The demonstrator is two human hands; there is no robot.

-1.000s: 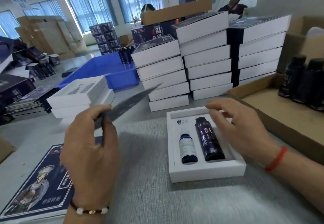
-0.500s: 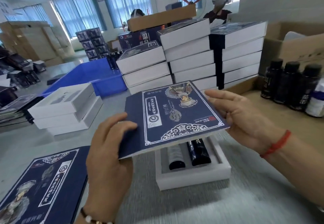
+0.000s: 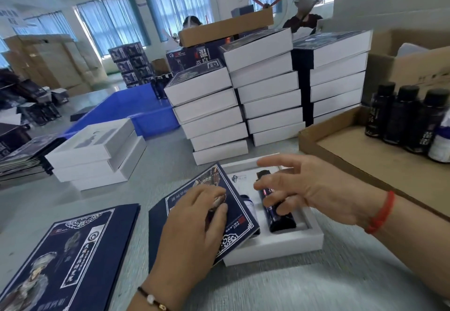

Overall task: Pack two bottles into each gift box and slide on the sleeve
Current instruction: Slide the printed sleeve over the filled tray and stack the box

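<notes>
Sleeve (image 3: pixel 209 213), likely light, thin, creasable card, is pressed flat by left hand (image 3: pixel 194 228) w/ straight fingers; best gripped at edges. Right hand (image 3: pixel 316 193) is spread, empty, over gift box (image 3: pixel 280 245).

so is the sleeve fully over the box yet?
No. The sleeve lies tilted over only the left part of the white gift box, with the dark bottle uncovered.

A packing room in a warehouse or small factory

Stacks of finished white gift boxes (image 3: pixel 265 96) crowd a grey worktable (image 3: pixel 292 284), with a cardboard tray of dark bottles (image 3: pixel 401 116), a blue plastic bin (image 3: pixel 136 108), tall cartons (image 3: pixel 48 64) by curtained windows (image 3: pixel 177 6), and other workers (image 3: pixel 304 6) across the table.
</notes>
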